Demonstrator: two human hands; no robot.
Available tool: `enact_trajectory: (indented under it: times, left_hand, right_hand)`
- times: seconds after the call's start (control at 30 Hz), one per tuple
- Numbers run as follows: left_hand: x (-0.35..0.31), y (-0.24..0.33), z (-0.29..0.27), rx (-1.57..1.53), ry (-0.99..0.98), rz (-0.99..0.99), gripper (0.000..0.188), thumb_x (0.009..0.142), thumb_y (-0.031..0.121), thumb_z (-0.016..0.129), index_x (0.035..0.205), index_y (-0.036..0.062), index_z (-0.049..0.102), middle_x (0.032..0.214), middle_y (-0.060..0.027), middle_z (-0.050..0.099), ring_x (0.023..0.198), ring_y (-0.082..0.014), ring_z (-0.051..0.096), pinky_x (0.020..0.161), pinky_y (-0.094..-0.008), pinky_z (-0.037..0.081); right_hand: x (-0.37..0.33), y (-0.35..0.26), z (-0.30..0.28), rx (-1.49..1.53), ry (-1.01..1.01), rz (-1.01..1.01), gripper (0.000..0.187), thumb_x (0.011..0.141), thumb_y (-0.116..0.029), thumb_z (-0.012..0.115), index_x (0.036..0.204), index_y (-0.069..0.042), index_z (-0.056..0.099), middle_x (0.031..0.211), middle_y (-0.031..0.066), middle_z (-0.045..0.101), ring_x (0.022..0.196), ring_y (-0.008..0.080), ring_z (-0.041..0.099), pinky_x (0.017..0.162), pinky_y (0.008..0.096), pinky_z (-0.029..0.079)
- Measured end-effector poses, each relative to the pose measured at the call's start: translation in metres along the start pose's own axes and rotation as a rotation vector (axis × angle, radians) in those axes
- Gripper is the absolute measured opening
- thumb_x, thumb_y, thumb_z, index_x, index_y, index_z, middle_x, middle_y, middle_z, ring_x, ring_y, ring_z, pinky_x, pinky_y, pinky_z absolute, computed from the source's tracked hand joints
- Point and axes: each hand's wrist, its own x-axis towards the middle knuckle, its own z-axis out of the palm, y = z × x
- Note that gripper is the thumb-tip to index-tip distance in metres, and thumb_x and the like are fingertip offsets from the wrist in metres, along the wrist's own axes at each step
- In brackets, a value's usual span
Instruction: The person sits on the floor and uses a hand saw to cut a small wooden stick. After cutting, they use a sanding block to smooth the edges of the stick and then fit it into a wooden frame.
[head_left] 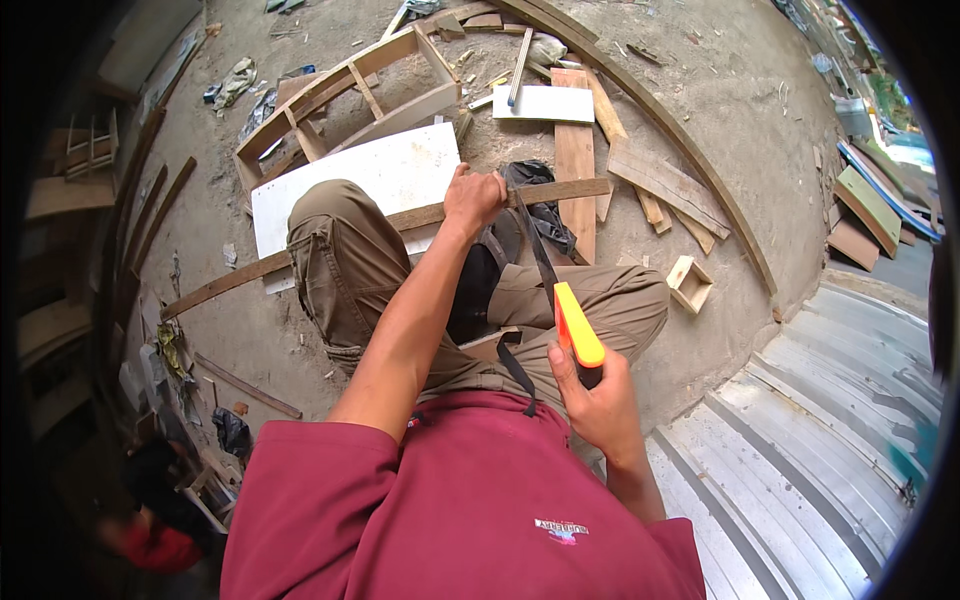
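My left hand (474,197) is closed around a long narrow wooden strip (572,193), which lies slanted across my bent knee. In my right hand (600,405) is the yellow and orange handle of a handsaw (580,328). Its dark, narrow blade runs up and away from the handle to the strip, meeting it just right of my left hand. I cannot tell how deep the teeth sit in the wood. Under the strip, beyond my knee, a white board (355,180) rests against a wooden frame (350,95).
Several planks (575,165) and a small white panel (545,103) lie beyond my legs. A black plastic bag (545,200) is under the strip's right end. A small wooden box (690,284) sits by my right knee. Corrugated metal sheeting (790,440) covers the lower right. Someone in red (160,540) is at lower left.
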Motion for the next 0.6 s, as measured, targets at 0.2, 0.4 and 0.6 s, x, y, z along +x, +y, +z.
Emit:
enact_trajectory:
  times: [0.2,0.4,0.6]
  left_hand:
    - [-0.003,0.012,-0.003,-0.013,-0.037,0.029,0.052,0.098,0.022,0.037,0.064,0.0025,0.072,0.069,-0.0222,0.07,0.07,-0.0365,0.071,0.119,-0.044,0.03]
    - [-0.001,0.001,0.004,-0.011,-0.025,0.011,0.052,0.098,0.022,0.036,0.065,0.0022,0.071,0.072,-0.0227,0.07,0.071,-0.036,0.071,0.121,-0.0429,0.028]
    - [0.0,0.01,-0.003,-0.037,-0.043,0.006,0.05,0.098,0.022,0.039,0.064,0.0033,0.07,0.069,-0.0214,0.07,0.07,-0.0349,0.07,0.115,-0.0443,0.035]
  right_hand:
    - [0.114,0.052,0.032,-0.055,0.178,-0.203,0.038,0.099,-0.031,0.069,0.085,0.004,0.063,0.062,0.0013,0.056,0.059,0.0085,0.047,0.054,0.0313,0.04]
    - [0.01,0.004,0.009,-0.002,0.065,-0.054,0.038,0.099,-0.032,0.067,0.091,0.005,0.065,0.066,0.0083,0.061,0.064,0.0118,0.053,0.061,0.0356,0.045]
    - [0.08,0.032,0.012,0.038,0.072,-0.083,0.036,0.1,-0.031,0.067,0.081,-0.001,0.061,0.06,-0.0035,0.053,0.055,0.0042,0.047,0.052,0.0253,0.037]
